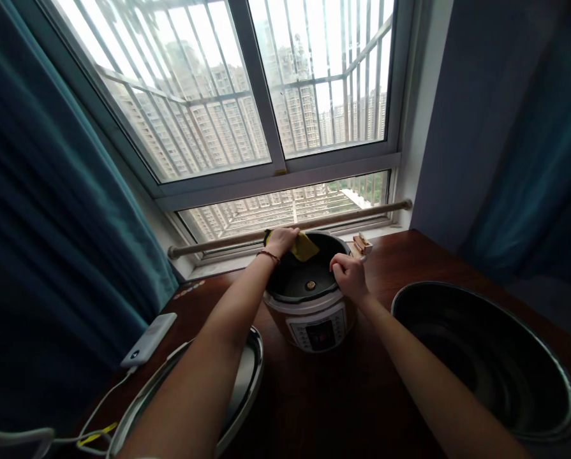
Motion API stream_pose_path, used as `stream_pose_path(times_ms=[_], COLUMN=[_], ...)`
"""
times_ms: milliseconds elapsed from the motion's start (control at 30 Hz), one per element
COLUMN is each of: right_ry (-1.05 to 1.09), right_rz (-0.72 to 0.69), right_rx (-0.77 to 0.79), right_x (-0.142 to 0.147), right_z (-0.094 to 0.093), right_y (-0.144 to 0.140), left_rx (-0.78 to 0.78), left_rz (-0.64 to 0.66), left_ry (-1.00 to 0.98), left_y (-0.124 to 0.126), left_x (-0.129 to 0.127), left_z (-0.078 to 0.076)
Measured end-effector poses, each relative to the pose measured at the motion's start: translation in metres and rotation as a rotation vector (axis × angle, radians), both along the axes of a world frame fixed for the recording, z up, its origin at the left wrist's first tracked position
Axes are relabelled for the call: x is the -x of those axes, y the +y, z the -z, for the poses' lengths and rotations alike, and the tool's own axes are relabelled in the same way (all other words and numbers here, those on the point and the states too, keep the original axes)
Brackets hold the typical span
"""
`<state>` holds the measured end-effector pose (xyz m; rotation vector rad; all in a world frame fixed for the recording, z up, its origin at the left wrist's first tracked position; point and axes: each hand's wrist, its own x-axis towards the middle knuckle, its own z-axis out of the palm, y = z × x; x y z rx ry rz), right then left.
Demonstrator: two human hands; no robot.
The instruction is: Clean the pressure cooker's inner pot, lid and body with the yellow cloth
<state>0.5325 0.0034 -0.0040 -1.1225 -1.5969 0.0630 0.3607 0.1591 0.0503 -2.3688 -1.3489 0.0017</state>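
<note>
- Your left hand (281,240) is at the far rim of the electric pressure cooker (309,306), its grip clamped on a yellow cloth (305,247) that lies over that rim.
- Your right hand (349,273) rests on the cooker's right rim, fingers curled together over the edge; you hold nothing else in it.
- The cooker stands open on the dark wooden counter (342,395), near the window sill, its control panel facing you and its dark inside showing a small round knob at the bottom.
- A metal lid (247,376) lies on the counter under your left forearm, just beside the cooker.
- A large steel inner pot (486,357) sits to the right, apart from the cooker.
- A white power bank (148,339) with a cable lies at the counter's left edge.
- A small wooden item (363,244) sits behind the cooker, by the sill.
</note>
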Motion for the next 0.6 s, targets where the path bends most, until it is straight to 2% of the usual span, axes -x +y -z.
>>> stream_pose_path(times_ms=[167, 333, 467, 600], right_ry=[-0.018, -0.033, -0.047, -0.073], right_rz=[0.004, 0.0, 0.015, 0.031], right_rx=[0.012, 0.022, 0.024, 0.026], right_x=[-0.001, -0.002, -0.002, -0.001], right_z=[-0.001, 0.0, 0.0, -0.001], right_y=[0.0, 0.0, 0.0, -0.001], left_rx=[0.007, 0.053, 0.107, 0.132], left_rz=[0.052, -0.046, -0.185, -0.274], left_ry=[-0.02, -0.025, -0.033, -0.069], left_y=[0.008, 0.005, -0.013, -0.044], left_x=[-0.011, 0.012, 0.039, 0.053], left_z=[0.002, 0.0, -0.002, -0.001])
